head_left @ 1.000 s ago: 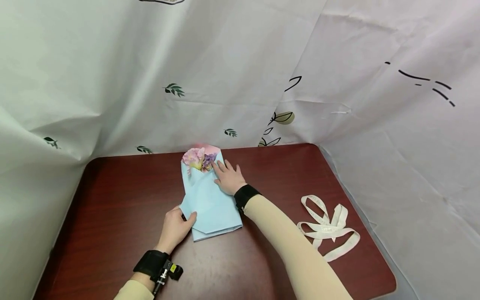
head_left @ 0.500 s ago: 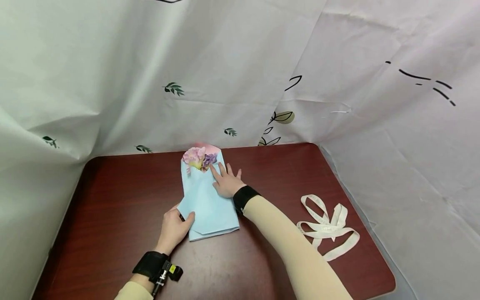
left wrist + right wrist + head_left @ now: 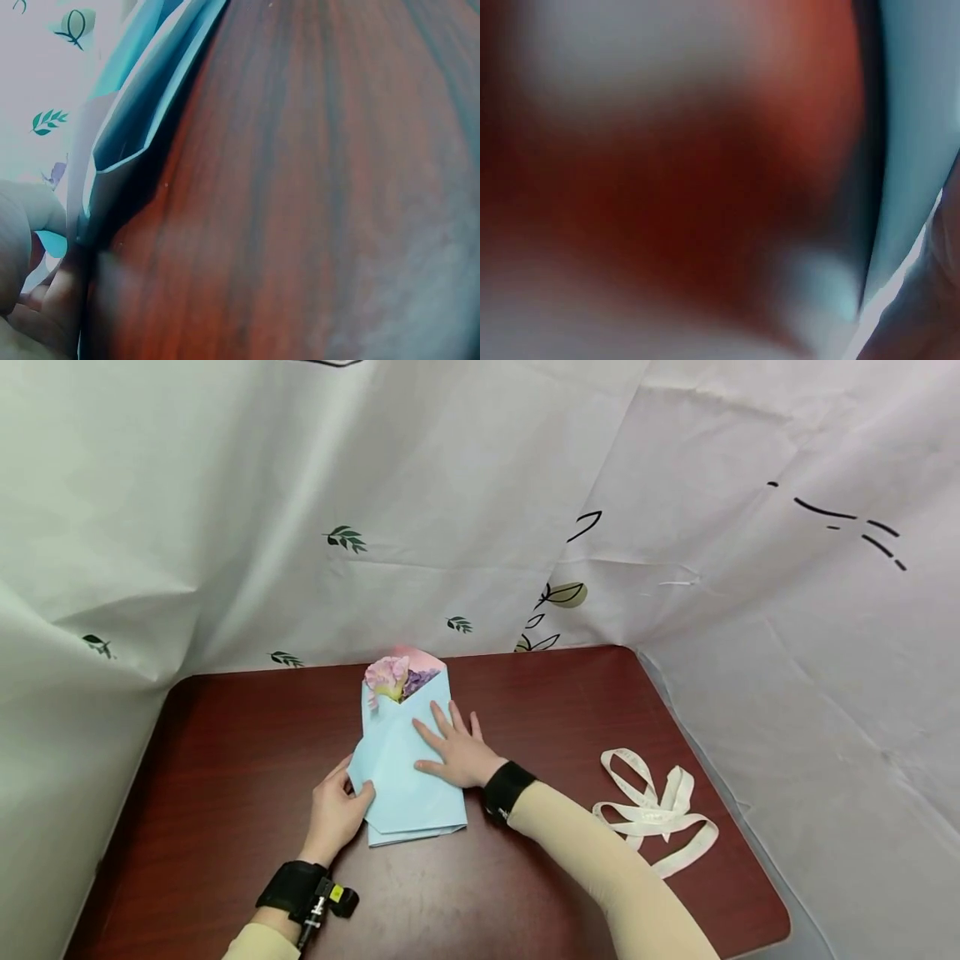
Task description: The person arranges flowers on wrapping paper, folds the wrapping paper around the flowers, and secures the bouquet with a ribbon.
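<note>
A small bouquet wrapped in light blue paper (image 3: pixel 405 793) lies on the dark red table. Pink and purple flowers (image 3: pixel 388 677) show at its far end, with a pink edge of wrapping behind them. My left hand (image 3: pixel 336 806) pinches the paper's left edge, thumb on top and fingers beneath. In the left wrist view the folded paper layers (image 3: pixel 124 142) stand open at the near end beside the thumb. My right hand (image 3: pixel 459 753) lies with fingers spread and straight on the right side of the wrap, pressing it. The right wrist view shows a blurred strip of blue paper (image 3: pixel 919 90).
A loosely looped white ribbon (image 3: pixel 656 818) with faint print lies at the right of the table (image 3: pixel 255 760). Behind the table's far edge hangs a pale curtain (image 3: pixel 450 485) with leaf drawings.
My right hand has slid down from near the flowers to the middle of the paper. The wrap's near end has swung left, and my left hand has moved slightly left with its edge.
</note>
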Demonstrator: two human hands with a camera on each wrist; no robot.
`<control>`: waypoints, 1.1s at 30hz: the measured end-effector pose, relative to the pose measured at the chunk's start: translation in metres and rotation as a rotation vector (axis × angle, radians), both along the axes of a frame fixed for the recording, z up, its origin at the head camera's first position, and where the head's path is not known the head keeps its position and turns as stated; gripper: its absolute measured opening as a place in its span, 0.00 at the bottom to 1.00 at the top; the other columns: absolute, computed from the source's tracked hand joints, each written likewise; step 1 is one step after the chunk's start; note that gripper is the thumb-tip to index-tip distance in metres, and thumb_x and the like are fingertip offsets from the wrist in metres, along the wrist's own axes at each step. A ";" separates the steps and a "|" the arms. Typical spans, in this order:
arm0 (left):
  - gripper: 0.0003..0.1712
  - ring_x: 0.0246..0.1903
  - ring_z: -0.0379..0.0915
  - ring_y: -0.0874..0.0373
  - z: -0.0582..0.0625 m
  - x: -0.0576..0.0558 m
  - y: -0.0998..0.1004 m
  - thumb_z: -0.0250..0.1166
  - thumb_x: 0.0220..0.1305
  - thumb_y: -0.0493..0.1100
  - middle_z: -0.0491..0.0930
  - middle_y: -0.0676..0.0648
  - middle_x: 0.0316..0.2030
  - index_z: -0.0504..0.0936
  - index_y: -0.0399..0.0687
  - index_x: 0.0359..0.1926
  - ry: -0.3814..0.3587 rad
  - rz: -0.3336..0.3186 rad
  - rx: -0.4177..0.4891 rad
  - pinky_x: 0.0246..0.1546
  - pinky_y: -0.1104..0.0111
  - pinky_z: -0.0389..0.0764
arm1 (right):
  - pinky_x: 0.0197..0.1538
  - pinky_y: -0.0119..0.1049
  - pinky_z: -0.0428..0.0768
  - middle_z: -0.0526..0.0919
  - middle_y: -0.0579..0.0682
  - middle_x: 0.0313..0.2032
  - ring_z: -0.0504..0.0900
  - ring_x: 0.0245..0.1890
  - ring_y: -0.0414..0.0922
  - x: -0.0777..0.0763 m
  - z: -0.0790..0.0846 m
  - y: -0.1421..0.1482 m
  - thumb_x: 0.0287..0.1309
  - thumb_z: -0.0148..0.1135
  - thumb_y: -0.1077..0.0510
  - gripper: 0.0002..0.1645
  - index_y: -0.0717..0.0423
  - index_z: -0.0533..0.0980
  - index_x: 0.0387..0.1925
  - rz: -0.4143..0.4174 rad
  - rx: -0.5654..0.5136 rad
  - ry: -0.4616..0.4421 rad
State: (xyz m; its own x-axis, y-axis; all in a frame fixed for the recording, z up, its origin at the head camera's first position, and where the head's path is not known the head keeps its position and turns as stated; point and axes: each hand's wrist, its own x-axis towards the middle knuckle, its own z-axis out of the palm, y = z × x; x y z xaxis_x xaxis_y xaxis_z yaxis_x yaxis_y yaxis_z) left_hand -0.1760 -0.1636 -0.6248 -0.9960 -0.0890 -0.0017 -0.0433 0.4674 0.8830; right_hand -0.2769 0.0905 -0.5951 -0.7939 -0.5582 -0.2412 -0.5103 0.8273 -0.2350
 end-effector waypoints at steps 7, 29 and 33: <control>0.15 0.23 0.68 0.52 0.003 -0.002 -0.003 0.57 0.82 0.37 0.72 0.42 0.23 0.81 0.37 0.61 -0.035 0.064 0.021 0.32 0.66 0.67 | 0.84 0.70 0.37 0.32 0.49 0.91 0.27 0.89 0.57 0.046 0.005 -0.004 0.83 0.43 0.23 0.46 0.27 0.45 0.91 0.163 -0.030 0.003; 0.38 0.83 0.49 0.27 0.006 -0.001 -0.011 0.47 0.89 0.36 0.49 0.25 0.84 0.39 0.42 0.87 -0.132 0.048 0.255 0.80 0.36 0.57 | 0.85 0.68 0.34 0.29 0.51 0.90 0.25 0.89 0.54 0.070 -0.010 -0.004 0.91 0.38 0.36 0.38 0.35 0.49 0.92 0.169 -0.186 -0.073; 0.41 0.83 0.50 0.26 0.007 0.000 -0.012 0.47 0.89 0.35 0.49 0.23 0.84 0.35 0.47 0.89 -0.144 0.073 0.274 0.80 0.36 0.57 | 0.86 0.63 0.37 0.30 0.53 0.90 0.26 0.89 0.56 0.071 -0.010 0.002 0.91 0.41 0.38 0.39 0.37 0.48 0.92 0.185 -0.169 -0.067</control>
State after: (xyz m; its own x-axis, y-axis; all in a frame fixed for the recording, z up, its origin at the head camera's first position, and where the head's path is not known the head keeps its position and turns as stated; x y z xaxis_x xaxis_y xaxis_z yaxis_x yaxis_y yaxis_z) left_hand -0.1764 -0.1758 -0.6183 -0.9749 -0.1368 -0.1756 -0.2012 0.2043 0.9580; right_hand -0.2055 0.0924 -0.6055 -0.6602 -0.7289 -0.1811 -0.6276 0.6678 -0.4002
